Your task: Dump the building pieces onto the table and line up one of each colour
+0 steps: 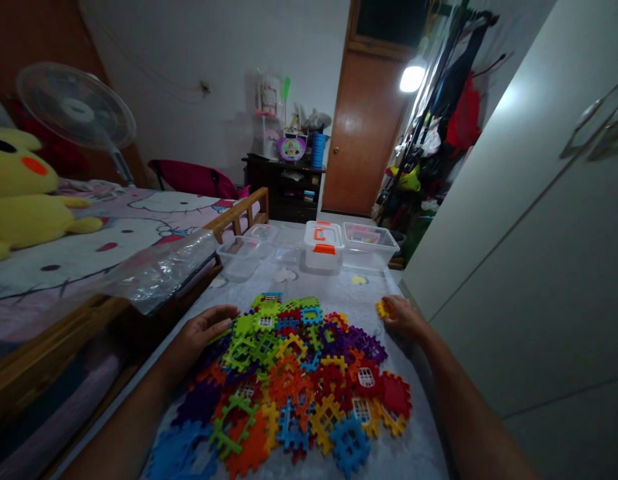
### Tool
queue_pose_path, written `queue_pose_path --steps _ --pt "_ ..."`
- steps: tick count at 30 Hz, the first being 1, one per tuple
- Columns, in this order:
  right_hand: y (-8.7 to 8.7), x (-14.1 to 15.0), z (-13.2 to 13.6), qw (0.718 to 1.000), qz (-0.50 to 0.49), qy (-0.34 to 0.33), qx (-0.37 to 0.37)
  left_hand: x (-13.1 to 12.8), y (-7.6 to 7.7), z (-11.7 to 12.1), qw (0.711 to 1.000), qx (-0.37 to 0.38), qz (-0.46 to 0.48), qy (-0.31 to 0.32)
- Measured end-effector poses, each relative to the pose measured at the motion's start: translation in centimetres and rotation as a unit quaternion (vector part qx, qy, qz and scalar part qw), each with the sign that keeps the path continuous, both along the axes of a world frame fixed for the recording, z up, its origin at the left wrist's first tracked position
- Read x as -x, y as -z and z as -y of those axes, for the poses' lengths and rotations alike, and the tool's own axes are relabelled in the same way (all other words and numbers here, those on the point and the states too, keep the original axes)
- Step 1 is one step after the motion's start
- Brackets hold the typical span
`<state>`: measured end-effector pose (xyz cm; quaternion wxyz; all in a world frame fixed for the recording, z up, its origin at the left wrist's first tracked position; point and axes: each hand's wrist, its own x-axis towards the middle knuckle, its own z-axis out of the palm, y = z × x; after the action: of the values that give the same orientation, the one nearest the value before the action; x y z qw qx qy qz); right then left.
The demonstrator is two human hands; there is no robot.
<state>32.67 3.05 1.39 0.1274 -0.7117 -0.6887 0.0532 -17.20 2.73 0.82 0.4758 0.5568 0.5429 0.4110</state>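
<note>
A heap of coloured plastic interlocking blocks (289,373) with notched edges spreads over the near half of the table, in green, purple, orange, red, yellow and blue. At its upper left edge lies my left hand (203,328), fingers stretched out beside the green blocks. A purple and a green block show close under its fingertips, and I cannot tell how firmly it touches them. To the right of the heap, my right hand (405,317) has its fingers closed on a yellow interlocking block (382,309), which the fingers partly hide.
Behind the heap stand a lidded clear box (323,257) with orange clips, an open clear bin (371,250) and a clear tub (239,257). A wooden bed rail (239,212) borders the left side. A pale cabinet (519,267) rises at the right.
</note>
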Motion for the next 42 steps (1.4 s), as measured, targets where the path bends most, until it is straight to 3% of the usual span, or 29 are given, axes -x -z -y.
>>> queue_pose_path --steps 6,17,25,42 --pt "1.9 -0.8 0.1 1.000 -0.015 -0.004 0.002 -0.2 -0.6 0.2 1.000 0.003 -0.020 -0.004" --pt "2.8 -2.7 -0.7 0.998 -0.059 0.002 -0.014 -0.3 -0.7 0.5 1.000 0.022 -0.012 -0.010" --pt "2.8 -3.7 0.0 0.995 -0.095 0.022 -0.028 0.2 0.2 0.2 0.999 0.023 -0.020 -0.010" --pt "2.4 -2.2 -0.2 0.996 -0.089 0.011 -0.021 -0.4 -0.7 0.5 0.999 0.028 -0.029 -0.013"
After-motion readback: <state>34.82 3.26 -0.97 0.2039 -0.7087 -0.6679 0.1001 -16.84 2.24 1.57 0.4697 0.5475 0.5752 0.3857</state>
